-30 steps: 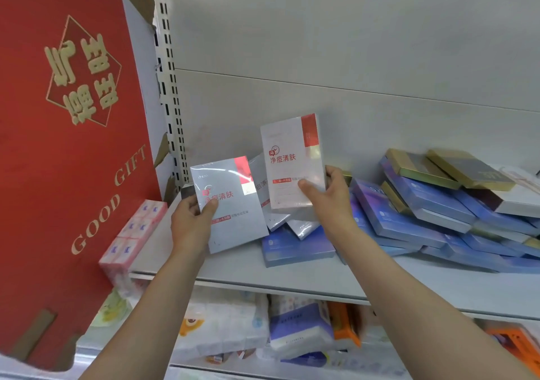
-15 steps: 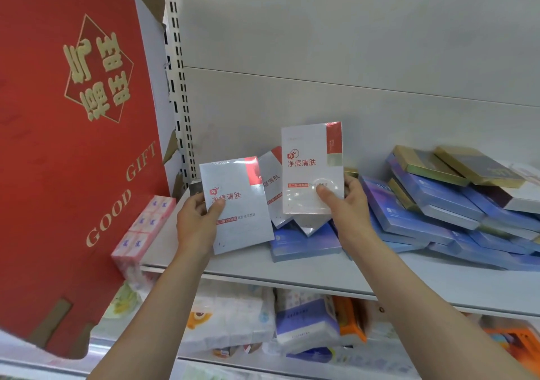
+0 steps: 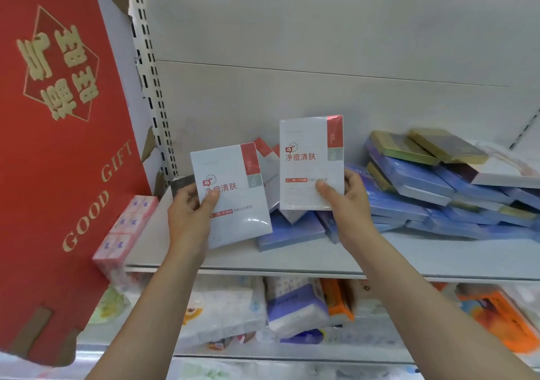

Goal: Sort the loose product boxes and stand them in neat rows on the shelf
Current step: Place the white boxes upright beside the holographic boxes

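Observation:
My left hand (image 3: 190,219) grips a white box with a red corner (image 3: 233,201), tilted, its lower edge close to the grey shelf (image 3: 292,258). My right hand (image 3: 349,204) holds a second, identical white box (image 3: 306,157) upright above the shelf. Between and behind them lean more white boxes (image 3: 270,172), partly hidden. Blue boxes (image 3: 290,230) lie flat underneath. To the right sprawls a loose heap of blue boxes (image 3: 423,192) topped by gold-edged boxes (image 3: 409,146).
A big red "GOOD GIFT" carton (image 3: 58,146) stands at the left, beside the slotted shelf upright (image 3: 152,93). A pink tissue pack (image 3: 122,230) lies at the shelf's left end. The lower shelf holds tissue packs (image 3: 292,309) and orange packets (image 3: 496,318).
My right hand has turned its white box upright and shifted it slightly right. The left hand's box has stayed tilted in about the same place.

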Demonstrator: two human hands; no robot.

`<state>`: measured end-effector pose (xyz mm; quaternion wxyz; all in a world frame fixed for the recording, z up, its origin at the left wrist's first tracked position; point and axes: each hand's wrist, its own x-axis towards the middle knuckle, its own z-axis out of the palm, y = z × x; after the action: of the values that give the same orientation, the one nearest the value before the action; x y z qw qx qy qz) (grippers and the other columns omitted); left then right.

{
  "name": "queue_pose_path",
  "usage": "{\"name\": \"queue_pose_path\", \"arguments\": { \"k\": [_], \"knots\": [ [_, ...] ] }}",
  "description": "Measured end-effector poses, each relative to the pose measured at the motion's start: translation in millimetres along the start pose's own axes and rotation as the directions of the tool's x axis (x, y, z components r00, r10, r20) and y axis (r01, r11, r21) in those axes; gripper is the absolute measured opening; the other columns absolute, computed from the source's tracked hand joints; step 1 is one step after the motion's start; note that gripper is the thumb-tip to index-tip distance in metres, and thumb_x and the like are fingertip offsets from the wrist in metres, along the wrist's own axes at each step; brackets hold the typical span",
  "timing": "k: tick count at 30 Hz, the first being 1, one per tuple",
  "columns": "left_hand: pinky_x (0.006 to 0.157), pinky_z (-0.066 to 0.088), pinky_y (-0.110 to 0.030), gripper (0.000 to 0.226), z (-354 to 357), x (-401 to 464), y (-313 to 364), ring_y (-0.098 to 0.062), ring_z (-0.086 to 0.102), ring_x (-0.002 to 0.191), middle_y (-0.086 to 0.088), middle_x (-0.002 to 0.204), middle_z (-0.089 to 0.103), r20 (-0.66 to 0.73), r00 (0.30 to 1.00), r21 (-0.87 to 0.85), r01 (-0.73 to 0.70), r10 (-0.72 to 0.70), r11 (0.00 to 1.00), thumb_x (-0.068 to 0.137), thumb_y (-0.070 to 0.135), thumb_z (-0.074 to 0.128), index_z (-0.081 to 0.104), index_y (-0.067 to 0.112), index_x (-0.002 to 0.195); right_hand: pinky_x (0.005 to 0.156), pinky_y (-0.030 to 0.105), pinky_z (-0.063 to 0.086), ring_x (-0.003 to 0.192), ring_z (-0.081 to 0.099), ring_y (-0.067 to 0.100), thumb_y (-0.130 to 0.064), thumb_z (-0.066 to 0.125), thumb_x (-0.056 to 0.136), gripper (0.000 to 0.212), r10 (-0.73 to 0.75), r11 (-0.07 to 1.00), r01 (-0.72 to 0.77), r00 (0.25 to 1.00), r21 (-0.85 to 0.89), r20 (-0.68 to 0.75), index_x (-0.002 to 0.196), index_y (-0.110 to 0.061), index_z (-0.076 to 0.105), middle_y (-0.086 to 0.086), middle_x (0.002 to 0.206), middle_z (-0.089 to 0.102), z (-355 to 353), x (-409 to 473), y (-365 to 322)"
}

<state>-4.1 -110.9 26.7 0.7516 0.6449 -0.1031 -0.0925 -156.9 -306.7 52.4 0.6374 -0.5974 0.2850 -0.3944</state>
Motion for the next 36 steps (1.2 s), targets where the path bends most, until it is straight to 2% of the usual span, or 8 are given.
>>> {"name": "queue_pose_path", "arguments": {
  "k": [8, 13, 16, 20, 22, 29, 32, 36],
  "knots": [
    [0.071, 0.056, -0.03, 0.026, 86, -66, 19, -0.01, 0.071, 0.087, 0.012, 0.099, 0.072, 0.129, 0.989, -0.078, -0.063, 0.073, 0.995, 0.092, 0.019, 0.065, 0.06, 0.023, 0.118, 0.084, 0.029, 0.058, 0.109, 0.065, 0.011, -0.02, 0.066, 0.093, 0.043, -0.113, 0.993, 0.111, 0.991, -0.036, -0.068, 0.131, -0.027, 0.048, -0.004, 0.124, 0.064, -104, -23, -24],
    [0.064, 0.056, -0.021, 0.027, 178, -136, 6, -0.009, 0.072, 0.083, 0.006, 0.1, 0.073, 0.205, 0.972, -0.111, -0.096, 0.117, 0.989, 0.093, 0.018, 0.064, 0.06, 0.017, 0.12, 0.066, 0.015, 0.056, 0.093, 0.068, 0.002, -0.025, 0.066, 0.093, 0.034, -0.15, 0.984, 0.137, 0.982, -0.11, -0.118, 0.122, -0.028, 0.049, -0.012, 0.11, 0.066, -220, -35, -46],
    [0.068, 0.058, -0.025, 0.025, 246, -188, -7, -0.01, 0.072, 0.085, 0.005, 0.099, 0.074, 0.278, 0.955, -0.125, -0.073, 0.106, 0.989, 0.092, 0.018, 0.064, 0.062, 0.018, 0.117, 0.067, 0.017, 0.056, 0.095, 0.068, 0.008, -0.019, 0.07, 0.09, 0.036, -0.121, 0.985, 0.101, 0.982, -0.136, -0.145, 0.117, -0.026, 0.048, -0.008, 0.108, 0.067, -307, -37, -60],
    [0.069, 0.058, -0.031, 0.028, 339, -258, -24, -0.014, 0.073, 0.085, 0.001, 0.101, 0.075, 0.388, 0.915, -0.126, -0.06, 0.105, 0.99, 0.092, 0.018, 0.065, 0.06, 0.015, 0.12, 0.082, 0.034, 0.058, 0.101, 0.067, 0.021, -0.009, 0.072, 0.085, 0.043, -0.13, 0.983, 0.091, 0.958, -0.157, -0.256, 0.121, -0.017, 0.049, 0.007, 0.118, 0.067, -424, -42, -70],
    [0.074, 0.059, -0.035, 0.025, 378, -289, -34, -0.014, 0.072, 0.086, 0.005, 0.1, 0.074, 0.424, 0.901, -0.121, -0.041, 0.088, 0.992, 0.092, 0.02, 0.065, 0.06, 0.018, 0.117, 0.076, 0.031, 0.059, 0.097, 0.066, 0.019, -0.004, 0.066, 0.09, 0.04, -0.156, 0.982, 0.114, 0.942, -0.153, -0.297, 0.122, -0.019, 0.046, 0.005, 0.114, 0.065, -473, -49, -75],
    [0.078, 0.059, -0.035, 0.031, 500, -349, -51, -0.012, 0.071, 0.088, 0.006, 0.103, 0.072, 0.543, 0.838, -0.048, -0.028, 0.05, 0.998, 0.091, 0.026, 0.066, 0.057, 0.023, 0.121, 0.069, 0.038, 0.059, 0.089, 0.071, 0.015, -0.03, 0.057, 0.099, 0.029, -0.185, 0.977, 0.119, 0.884, -0.176, -0.429, 0.127, -0.029, 0.048, -0.003, 0.097, 0.074, -601, -42, -78],
    [0.073, 0.06, -0.031, 0.032, 559, -358, -59, -0.01, 0.071, 0.087, 0.006, 0.105, 0.072, 0.599, 0.8, -0.05, -0.02, 0.046, 0.999, 0.091, 0.026, 0.066, 0.056, 0.021, 0.122, 0.068, 0.034, 0.056, 0.084, 0.07, 0.012, -0.029, 0.057, 0.099, 0.026, -0.185, 0.981, 0.128, 0.851, -0.149, -0.491, 0.124, -0.025, 0.05, -0.007, 0.091, 0.073, -652, -21, -75],
    [0.069, 0.058, -0.027, 0.032, 646, -369, -79, -0.008, 0.072, 0.084, 0.005, 0.104, 0.072, 0.637, 0.771, -0.082, 0.041, 0.021, 0.996, 0.091, 0.02, 0.066, 0.054, 0.019, 0.121, 0.071, 0.037, 0.054, 0.091, 0.069, 0.021, -0.024, 0.059, 0.097, 0.021, -0.16, 0.986, 0.105, 0.814, -0.131, -0.558, 0.117, -0.021, 0.053, 0.001, 0.101, 0.072, -723, 17, -72]
  ]
}}
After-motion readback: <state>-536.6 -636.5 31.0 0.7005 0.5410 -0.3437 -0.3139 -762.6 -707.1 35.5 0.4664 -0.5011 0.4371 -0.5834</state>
